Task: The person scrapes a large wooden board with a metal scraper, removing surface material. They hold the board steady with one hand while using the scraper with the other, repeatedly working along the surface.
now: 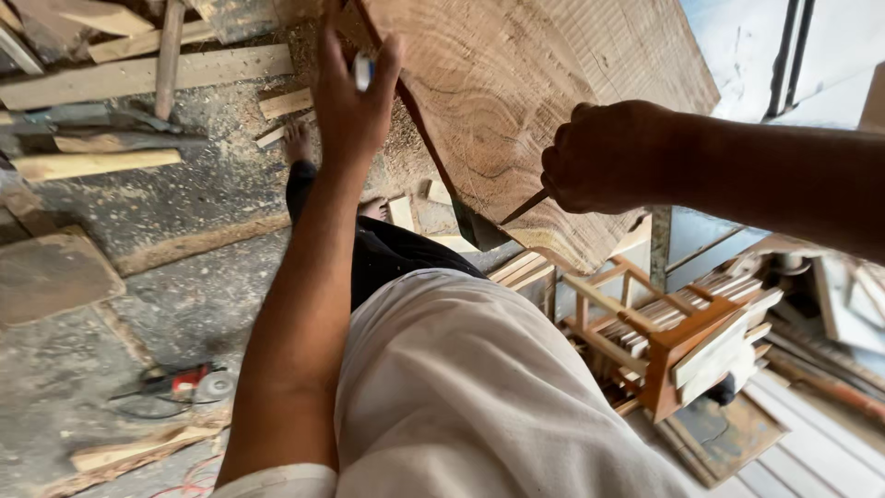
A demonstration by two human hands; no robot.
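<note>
A large wooden slab (516, 101), broad-faced with curved grain, fills the upper centre of the view; its long axis runs from the upper left down toward the lower right, and it stands tilted in front of the person. Beneath and to the left lies the workshop floor (138, 277), covered with sawdust and scattered timber offcuts (138, 72). At lower right stands a small wooden frame stool (673, 341), stacked among wooden slats. A red power tool (184, 380) with its cord rests on the floor at lower left. The left hand (355, 97) reaches up along the slab's left edge, fingers extended and spread against that edge, with a small pale object pinched at the fingertips; what the object is cannot be determined. The right hand (604, 157) is closed in a fist around a thin pencil-like marker (525, 207), whose tip touches the slab face near the lower edge. The marker points down and to the left from the fist. The right hand is the nearer one to the slab's lower edge; the left hand steadies the upper edge, well apart from the right.
</note>
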